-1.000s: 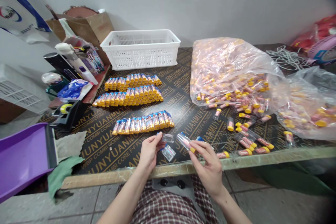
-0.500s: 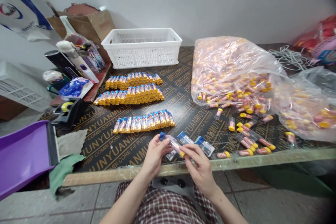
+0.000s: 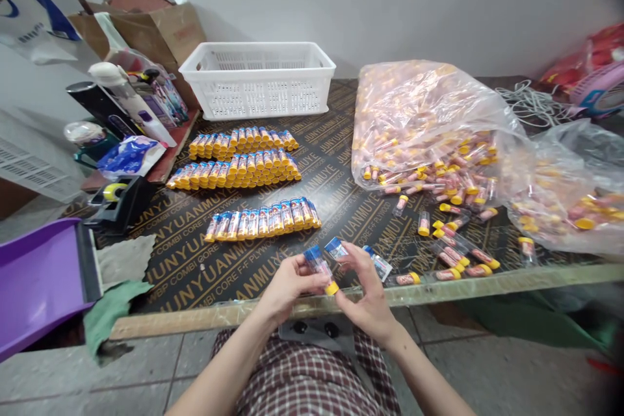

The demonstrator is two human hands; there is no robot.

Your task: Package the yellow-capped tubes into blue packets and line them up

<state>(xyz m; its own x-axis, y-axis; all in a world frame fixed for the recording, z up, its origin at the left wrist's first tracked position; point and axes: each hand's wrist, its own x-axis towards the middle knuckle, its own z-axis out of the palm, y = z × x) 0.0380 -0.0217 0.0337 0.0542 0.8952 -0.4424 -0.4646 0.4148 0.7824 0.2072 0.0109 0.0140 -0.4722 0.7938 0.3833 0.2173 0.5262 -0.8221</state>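
My left hand (image 3: pixel 294 283) is closed around a small clear tube (image 3: pixel 319 268) with a yellow cap and a printed blue label, holding it tilted near the table's front edge. The cap points toward me. Just to the right, my right hand (image 3: pixel 363 289) is open, thumb and fingers apart around the cap end. By its fingertips lies a flat blue printed label (image 3: pixel 335 247), partly covered. Another label (image 3: pixel 379 264) rests on the table behind that hand. Beyond my hands lies a row of labelled tubes (image 3: pixel 266 220), with two stacked rows (image 3: pixel 238 169) farther back.
A white plastic basket (image 3: pixel 258 88) stands by the wall. Clear bags (image 3: pixel 414 104) of yellow-capped tubes fill the right, with loose tubes (image 3: pixel 451 257) before them. A tape dispenser (image 3: pixel 119 205), bottles (image 3: pixel 117 88) and a purple dustpan (image 3: pixel 43 283) are at left.
My right hand has let go of the tube's capped end and its fingers have spread. The tube has turned steeper in my left hand. The view has shifted slightly.
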